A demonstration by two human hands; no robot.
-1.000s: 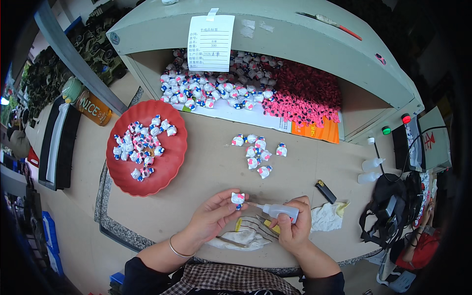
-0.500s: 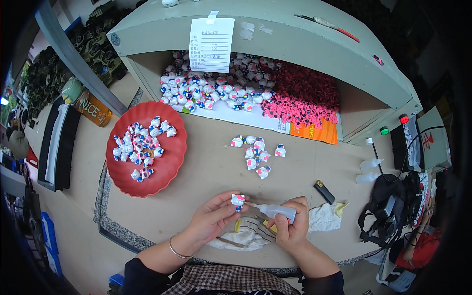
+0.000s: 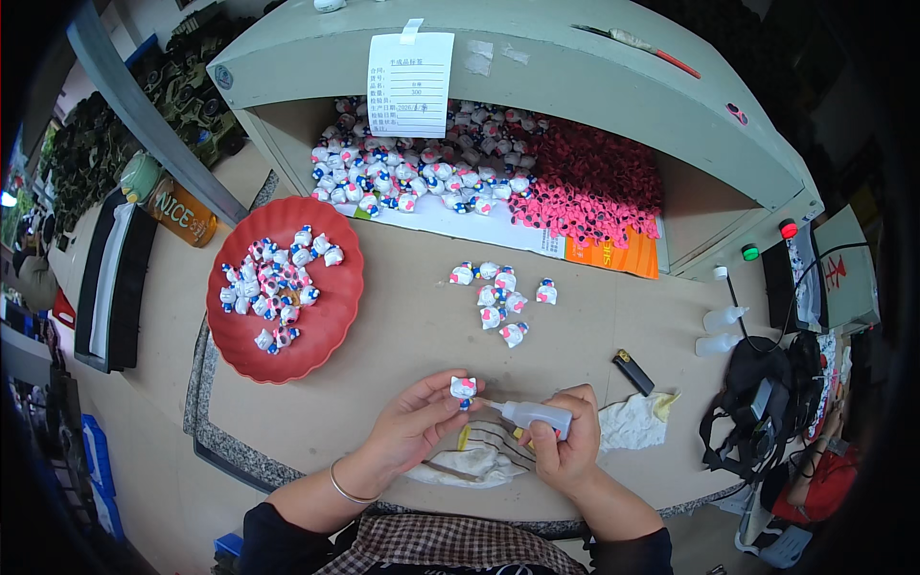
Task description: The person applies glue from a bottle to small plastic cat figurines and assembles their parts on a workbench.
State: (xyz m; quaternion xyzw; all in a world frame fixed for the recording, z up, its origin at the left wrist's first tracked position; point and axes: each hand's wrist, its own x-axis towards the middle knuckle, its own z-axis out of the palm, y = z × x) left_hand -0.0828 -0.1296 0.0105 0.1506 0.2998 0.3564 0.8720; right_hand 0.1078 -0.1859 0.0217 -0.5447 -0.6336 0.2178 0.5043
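Between its thumb and fingers my left hand (image 3: 420, 418) pinches a small white cat figurine (image 3: 464, 388) with a pink bow and blue body, face up toward me. My right hand (image 3: 567, 443) is wrapped round a translucent squeeze bottle (image 3: 535, 416). The bottle's thin nozzle points left, its tip at the lower part of the figurine; whether it touches cannot be made out. Under the hands lies a crumpled white cloth glove (image 3: 479, 458) with dark stripes and a yellow edge. Beyond them several similar figurines (image 3: 504, 281) are grouped on the table (image 3: 412, 307).
A red scalloped bowl (image 3: 331, 350) of figurines stands at the left. The grey cabinet (image 3: 537, 57) at the back holds white figurines and a pile of pink pieces (image 3: 594, 182). To the right are a black lighter-like object (image 3: 632, 372), a white cloth (image 3: 637, 422), two bottles (image 3: 721, 331) and a black bag (image 3: 752, 398).
The squeeze bottle and my right hand have shifted slightly left, and the nozzle tip now sits lower on the figurine. My left hand has hardly moved.
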